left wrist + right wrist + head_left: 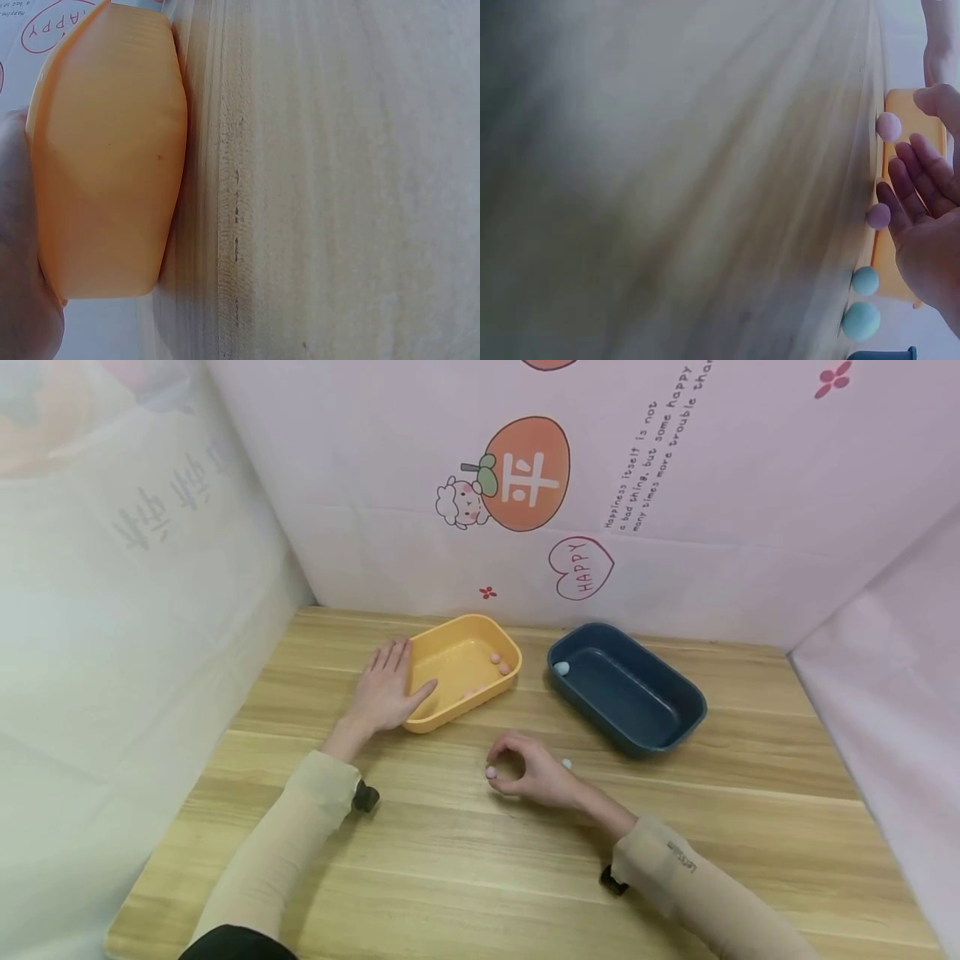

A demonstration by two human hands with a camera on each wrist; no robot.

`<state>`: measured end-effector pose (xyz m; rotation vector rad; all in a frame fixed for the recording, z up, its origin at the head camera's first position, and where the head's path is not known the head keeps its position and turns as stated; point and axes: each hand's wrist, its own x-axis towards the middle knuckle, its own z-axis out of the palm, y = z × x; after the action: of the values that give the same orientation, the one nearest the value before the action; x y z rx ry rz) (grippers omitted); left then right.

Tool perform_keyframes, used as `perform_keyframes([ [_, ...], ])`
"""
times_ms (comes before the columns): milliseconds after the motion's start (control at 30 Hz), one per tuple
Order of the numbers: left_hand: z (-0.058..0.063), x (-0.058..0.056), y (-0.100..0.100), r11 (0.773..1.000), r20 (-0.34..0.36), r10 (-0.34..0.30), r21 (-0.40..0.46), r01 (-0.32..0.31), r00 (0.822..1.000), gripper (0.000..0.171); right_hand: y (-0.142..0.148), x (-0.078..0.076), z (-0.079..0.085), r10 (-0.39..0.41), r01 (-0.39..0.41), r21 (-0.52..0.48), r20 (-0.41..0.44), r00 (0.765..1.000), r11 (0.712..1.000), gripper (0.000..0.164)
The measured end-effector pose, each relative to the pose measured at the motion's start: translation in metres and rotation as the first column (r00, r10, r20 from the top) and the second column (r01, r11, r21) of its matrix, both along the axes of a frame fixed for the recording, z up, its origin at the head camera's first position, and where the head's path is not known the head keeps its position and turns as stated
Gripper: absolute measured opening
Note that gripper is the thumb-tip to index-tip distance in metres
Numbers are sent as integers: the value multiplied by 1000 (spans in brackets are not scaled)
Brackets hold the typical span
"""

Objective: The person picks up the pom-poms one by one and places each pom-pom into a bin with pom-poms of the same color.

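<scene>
My left hand rests with straight fingers on the left end of a yellow bin, its thumb over the rim. My right hand is low over the table, thumb and forefinger arched around a pink ball. In the right wrist view that pink ball sits at the tabletop, with a gap between thumb and fingers. A second pink ball lies beside the fingers, hidden by the hand in the head view. Two pale blue balls lie behind it.
Several pink balls lie inside the yellow bin. To the right stands a navy bin with pale blue balls in its left corner. White printed cloth hangs behind and beside the wooden table.
</scene>
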<state>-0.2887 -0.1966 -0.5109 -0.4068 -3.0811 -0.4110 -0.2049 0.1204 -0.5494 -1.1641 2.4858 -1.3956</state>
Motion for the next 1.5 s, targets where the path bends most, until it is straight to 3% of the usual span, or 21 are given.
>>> perform_keyframes([
  [233,-1,0,0,1000,-7,-4,2,4,1000,101,-5,5,14,-52,43,91,96,994,995,15],
  [367,-1,0,0,1000,-6,-6,1,6,1000,101,-5,4,14,-58,46,124,100,993,991,14],
  [867,-1,-1,0,1000,2,-3,2,3,1000,100,-4,0,3,-18,23,138,-37,999,990,7],
  [1067,-2,-1,0,1000,3,-5,2,5,1000,99,-2,-10,-21,-53,64,148,-74,996,987,12],
  [1300,-1,-1,0,1000,5,-5,2,5,1000,100,-3,-10,-20,-86,95,207,-54,995,974,8],
  [1500,-1,-1,-1,1000,-7,-6,18,6,1000,99,-2,-14,-27,-97,116,196,-105,990,974,10],
])
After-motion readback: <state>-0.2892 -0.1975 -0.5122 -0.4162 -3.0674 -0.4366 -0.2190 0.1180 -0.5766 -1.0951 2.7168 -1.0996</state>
